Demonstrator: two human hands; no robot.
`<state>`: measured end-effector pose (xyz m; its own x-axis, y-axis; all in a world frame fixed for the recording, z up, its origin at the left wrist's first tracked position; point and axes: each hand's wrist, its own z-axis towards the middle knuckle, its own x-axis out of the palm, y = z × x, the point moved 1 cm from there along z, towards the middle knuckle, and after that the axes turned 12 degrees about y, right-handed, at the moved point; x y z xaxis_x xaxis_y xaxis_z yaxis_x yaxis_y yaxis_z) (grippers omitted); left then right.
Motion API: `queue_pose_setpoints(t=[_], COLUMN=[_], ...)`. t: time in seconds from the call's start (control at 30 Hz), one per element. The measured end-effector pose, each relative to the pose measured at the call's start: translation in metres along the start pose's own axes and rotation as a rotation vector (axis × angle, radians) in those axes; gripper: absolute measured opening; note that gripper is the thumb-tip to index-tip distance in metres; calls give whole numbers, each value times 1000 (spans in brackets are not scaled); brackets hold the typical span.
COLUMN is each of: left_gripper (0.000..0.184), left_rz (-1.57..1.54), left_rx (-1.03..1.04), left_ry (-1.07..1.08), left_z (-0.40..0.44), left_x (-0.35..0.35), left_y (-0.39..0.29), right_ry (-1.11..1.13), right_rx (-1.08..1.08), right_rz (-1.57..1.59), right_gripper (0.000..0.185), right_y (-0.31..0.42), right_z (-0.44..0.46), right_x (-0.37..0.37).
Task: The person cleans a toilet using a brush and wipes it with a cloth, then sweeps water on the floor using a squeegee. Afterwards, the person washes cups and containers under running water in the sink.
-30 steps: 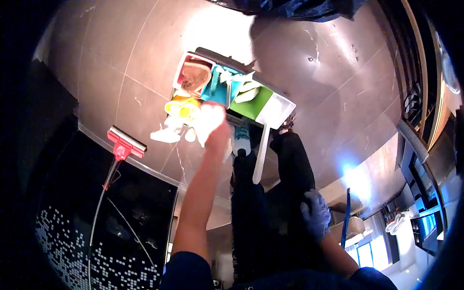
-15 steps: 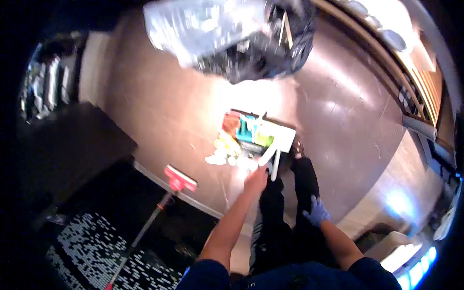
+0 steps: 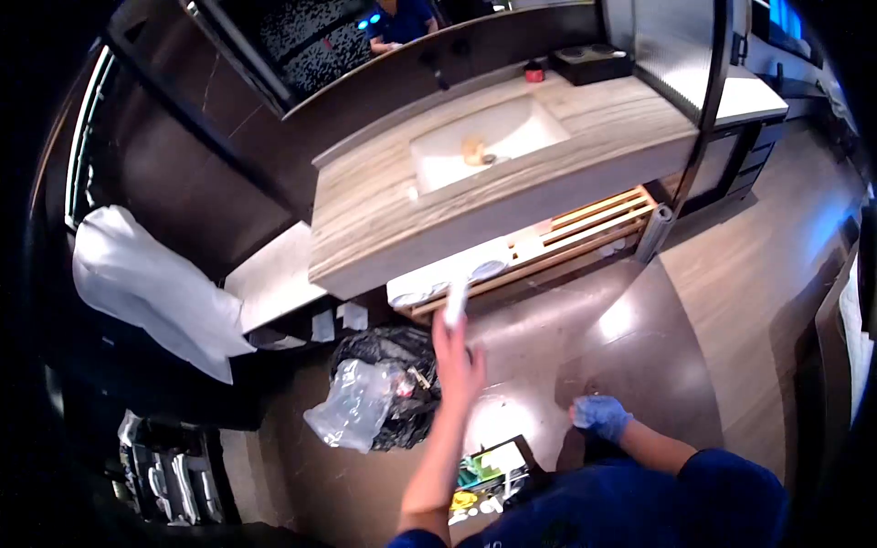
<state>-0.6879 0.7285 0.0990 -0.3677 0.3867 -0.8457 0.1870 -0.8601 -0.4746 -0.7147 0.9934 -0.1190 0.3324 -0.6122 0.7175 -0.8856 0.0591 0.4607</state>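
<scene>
My bare left hand (image 3: 459, 370) reaches forward toward the vanity, its fingers around a slim white object (image 3: 456, 301); blur hides its exact kind. My right hand (image 3: 600, 416), in a thin blue glove, is held out over the floor at the right. Its fingers are curled in, and whatever they may hold does not show. Below, close to my body, a cleaning caddy (image 3: 501, 457) holds green and white items. A yellow item (image 3: 463, 500) and small white pieces lie beside it.
Ahead stands a stone-look vanity counter (image 3: 365, 219) with a white sink (image 3: 438, 169), a tan item (image 3: 472, 151) inside. Under it is a wooden slatted shelf (image 3: 594, 219). On the floor sits a black trash bag (image 3: 402, 347) with clear plastic (image 3: 352, 411). White fabric (image 3: 155, 274) hangs left.
My view has swung up from the floor to the vanity. My left hand has risen from the caddy with the slim white object. My gloved right hand has lifted from beside my leg.
</scene>
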Motion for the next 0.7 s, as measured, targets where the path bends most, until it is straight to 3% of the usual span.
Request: queue_pose_setpoints(t=[0.03, 0.07, 0.13, 0.17, 0.27, 0.33, 0.37, 0.4, 0.43, 0.53, 0.6, 0.63, 0.67, 0.7], left_gripper=[56, 57, 44, 37, 41, 40, 39, 40, 33, 30, 32, 36, 39, 36], left_rz=[-23, 94, 118, 118, -111, -401, -753, -546, -585, -844, -743, -636, -683, -593], left_rx=[-35, 40, 82, -35, 67, -64, -186, 77, -148, -103, -151, -203, -214, -233], left_ry=[-24, -135, -160, -127, -95, 300, 675, 539, 813, 657, 583, 515, 313, 276], left_z=[45, 92, 173, 193, 221, 192, 180, 168, 170, 169, 179, 185, 192, 199], left_x=[-3, -5, -3, -7, 40, 82, 101, 125, 136, 159, 159, 155, 154, 156], left_y=[-5, -16, -33, -57, -74, -124, -141, -145, -151, -158, -157, -159, -159, -152], right_ry=[-12, -9, -32, -50, 0, 40, 164, 291, 168, 70, 39, 229, 420, 355], right_rx=[-13, -269, -442, -354, -577, -667, -751, -835, -829, -776, -761, -735, -698, -683], right_rz=[3, -594, -541, 116, 263, 323, 365, 405, 499, 532, 433, 339, 247, 251], right_gripper=[15, 16, 18, 19, 20, 20, 19, 18, 21, 24, 27, 28, 29, 35], right_y=[24, 63, 140, 171, 239, 255, 266, 275, 279, 289, 297, 304, 310, 316], right_z=[3, 1, -11, -15, -9, -5, 3, 8, 7, 3, 4, 9, 16, 21], right_x=[8, 14, 38, 57, 76, 81, 81, 84, 88, 82, 78, 71, 69, 78])
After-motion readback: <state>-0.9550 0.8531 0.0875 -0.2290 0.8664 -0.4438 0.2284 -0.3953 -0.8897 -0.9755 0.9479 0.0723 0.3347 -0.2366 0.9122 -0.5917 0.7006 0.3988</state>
